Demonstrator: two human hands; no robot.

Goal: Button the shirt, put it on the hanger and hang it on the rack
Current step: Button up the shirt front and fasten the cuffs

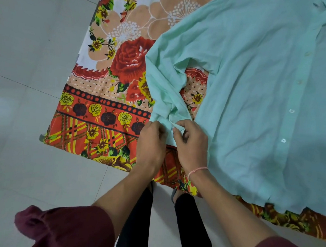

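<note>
A mint-green shirt (261,89) lies spread flat on a flowered bedsheet, its front placket with white buttons (291,110) running down the right side. One sleeve (161,87) bends down toward me and ends in a cuff (170,133) at the bed's near edge. My left hand (151,142) pinches the left side of that cuff. My right hand (191,144), with a pink thread on the wrist, pinches the cuff's right side just beside it. No hanger or rack is in view.
The bed with its red, orange and yellow floral sheet (107,118) fills the upper middle and right. Pale grey floor tiles (22,90) stretch to the left and below. My legs in black trousers (188,225) stand against the bed's edge.
</note>
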